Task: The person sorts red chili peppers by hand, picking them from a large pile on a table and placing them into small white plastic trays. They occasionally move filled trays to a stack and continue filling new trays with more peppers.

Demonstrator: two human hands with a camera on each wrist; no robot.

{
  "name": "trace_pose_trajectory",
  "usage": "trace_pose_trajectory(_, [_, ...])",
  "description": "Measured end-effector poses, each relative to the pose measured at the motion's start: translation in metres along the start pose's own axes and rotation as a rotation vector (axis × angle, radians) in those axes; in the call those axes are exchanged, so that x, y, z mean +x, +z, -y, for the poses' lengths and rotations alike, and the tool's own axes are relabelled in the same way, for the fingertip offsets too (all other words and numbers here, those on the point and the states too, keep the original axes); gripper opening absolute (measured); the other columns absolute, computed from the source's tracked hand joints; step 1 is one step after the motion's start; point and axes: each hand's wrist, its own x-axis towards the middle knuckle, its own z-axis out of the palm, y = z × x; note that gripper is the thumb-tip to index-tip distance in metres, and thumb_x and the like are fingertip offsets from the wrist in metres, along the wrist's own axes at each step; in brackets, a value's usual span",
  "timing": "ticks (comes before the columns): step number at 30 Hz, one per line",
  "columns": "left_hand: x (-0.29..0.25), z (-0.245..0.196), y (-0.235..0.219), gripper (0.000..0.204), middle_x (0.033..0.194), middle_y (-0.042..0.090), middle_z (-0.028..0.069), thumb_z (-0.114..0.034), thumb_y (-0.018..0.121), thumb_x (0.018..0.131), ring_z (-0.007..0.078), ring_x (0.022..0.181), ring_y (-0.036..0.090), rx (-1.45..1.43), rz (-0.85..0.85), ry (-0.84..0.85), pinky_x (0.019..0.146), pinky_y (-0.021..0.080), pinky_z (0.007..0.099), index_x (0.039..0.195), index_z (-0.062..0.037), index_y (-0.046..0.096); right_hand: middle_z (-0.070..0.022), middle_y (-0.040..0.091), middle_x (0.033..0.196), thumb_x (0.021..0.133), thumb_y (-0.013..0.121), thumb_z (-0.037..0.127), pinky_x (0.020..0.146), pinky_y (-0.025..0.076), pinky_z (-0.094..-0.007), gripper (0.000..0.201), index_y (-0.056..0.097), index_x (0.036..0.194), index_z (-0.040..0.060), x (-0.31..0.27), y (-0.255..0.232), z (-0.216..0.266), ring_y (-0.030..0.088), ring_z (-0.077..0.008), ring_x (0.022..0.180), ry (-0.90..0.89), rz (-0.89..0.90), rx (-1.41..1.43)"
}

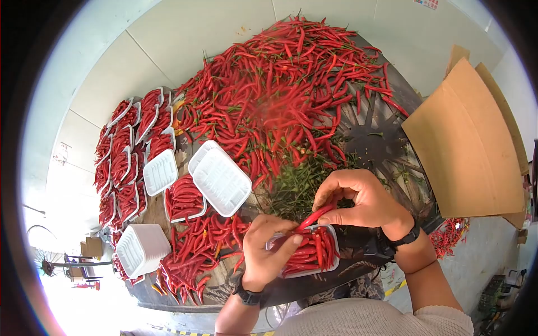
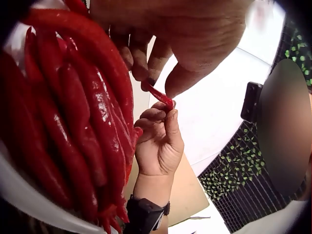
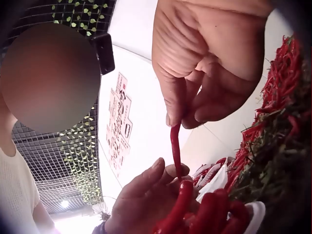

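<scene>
A single red chili pepper (image 1: 314, 218) is stretched between both hands over a white plastic tray (image 1: 337, 256) filled with red chilies. My right hand (image 1: 364, 201) pinches its upper end between thumb and fingers. At the lower end, my left hand (image 1: 266, 249) pinches the tip, as the left wrist view shows with the chili (image 2: 160, 95) spanning the two hands. In the right wrist view the chili (image 3: 175, 148) hangs down from the right fingertips toward the left hand, above the chilies in the tray. A pile of green stems (image 1: 300, 187) lies just beyond the hands.
A large heap of chilies (image 1: 269, 95) covers the table's far side. Filled trays (image 1: 120, 162) are stacked at left, near a stack of empty trays (image 1: 140, 246). One empty tray (image 1: 221, 179) lies left of the stems. Loose chilies (image 1: 196, 252) lie nearer; a cardboard box (image 1: 465, 145) stands right.
</scene>
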Motion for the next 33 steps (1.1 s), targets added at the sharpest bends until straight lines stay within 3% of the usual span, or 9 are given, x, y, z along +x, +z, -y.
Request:
trace_pose_trajectory(5, [0.000,-0.003,-0.006,0.014,0.082,0.065,0.0075,-0.017,0.077,0.083,0.0208,0.077,0.060,0.004,0.120,-0.021,0.070,0.047,0.0327,0.089,-0.0043,0.076,-0.0061,0.069,0.093,0.081,0.082,0.005,0.076,0.056,-0.0268,0.026,0.066,0.100,-0.0015,-0.001,0.002,-0.004,0.067,-0.0113,0.085,-0.035,-0.038,0.108])
trace_pose_trajectory(8, [0.002,-0.003,-0.006,0.016,0.081,0.065,0.0076,-0.020,0.074,0.087,0.0208,0.076,0.059,-0.042,0.102,-0.025,0.070,0.047,0.0326,0.088,-0.0036,0.076,-0.0058,0.069,0.089,0.080,0.084,0.009,0.072,0.055,-0.0269,0.023,0.068,0.095,-0.0002,-0.001,-0.003,0.004,0.068,-0.0125,0.081,0.007,0.060,0.064])
trace_pose_trajectory(10, [0.003,-0.005,-0.007,0.020,0.081,0.066,0.0089,-0.022,0.071,0.089,0.0221,0.079,0.060,-0.055,0.066,-0.046,0.072,0.047,0.0337,0.089,-0.0021,0.075,-0.0065,0.068,0.084,0.079,0.085,0.013,0.068,0.054,-0.0275,0.022,0.070,0.090,0.0016,0.001,-0.002,0.006,0.067,-0.0142,0.076,-0.003,0.253,-0.221])
trace_pose_trajectory(15, [0.002,-0.003,-0.006,0.023,0.085,0.067,0.0108,-0.022,0.069,0.091,0.0240,0.081,0.061,-0.059,0.045,-0.045,0.074,0.047,0.0352,0.092,0.0000,0.073,-0.0081,0.067,0.081,0.076,0.085,0.015,0.066,0.052,-0.0312,0.023,0.071,0.092,0.0033,0.002,0.009,-0.006,0.067,-0.0189,0.072,-0.093,0.275,-0.307])
trace_pose_trajectory(21, [0.002,0.000,-0.007,0.024,0.086,0.067,0.0121,-0.023,0.068,0.091,0.0251,0.082,0.061,-0.049,0.049,-0.049,0.075,0.048,0.0357,0.095,0.0006,0.071,-0.0098,0.066,0.075,0.075,0.084,0.017,0.064,0.050,-0.0335,0.026,0.069,0.091,0.0020,0.001,0.016,-0.001,0.066,-0.0232,0.071,0.069,0.264,-0.279])
trace_pose_trajectory(24, [0.002,0.001,-0.007,0.024,0.087,0.067,0.0125,-0.023,0.068,0.091,0.0254,0.082,0.061,-0.050,0.052,-0.050,0.075,0.048,0.0358,0.095,0.0008,0.071,-0.0090,0.065,0.078,0.074,0.083,0.018,0.068,0.049,-0.0367,0.025,0.068,0.089,0.0038,0.000,0.019,-0.006,0.063,-0.0275,0.075,0.066,0.272,-0.370])
trace_pose_trajectory(26, [0.002,0.001,-0.006,0.024,0.087,0.067,0.0125,-0.023,0.068,0.091,0.0255,0.082,0.061,-0.055,0.052,-0.054,0.075,0.048,0.0358,0.095,0.0009,0.071,-0.0080,0.063,0.080,0.073,0.082,0.018,0.073,0.047,-0.0403,0.023,0.067,0.086,0.0064,0.000,0.021,-0.013,0.060,-0.0309,0.081,-0.127,0.212,-0.558])
trace_pose_trajectory(33, [0.003,0.000,-0.006,0.024,0.087,0.068,0.0125,-0.022,0.067,0.091,0.0265,0.082,0.061,-0.032,0.065,-0.057,0.075,0.048,0.0363,0.095,0.0008,0.071,-0.0089,0.060,0.083,0.073,0.081,0.020,0.077,0.047,-0.0419,0.023,0.066,0.084,0.0068,0.001,0.021,-0.008,0.058,-0.0313,0.087,-0.063,0.210,-0.585])
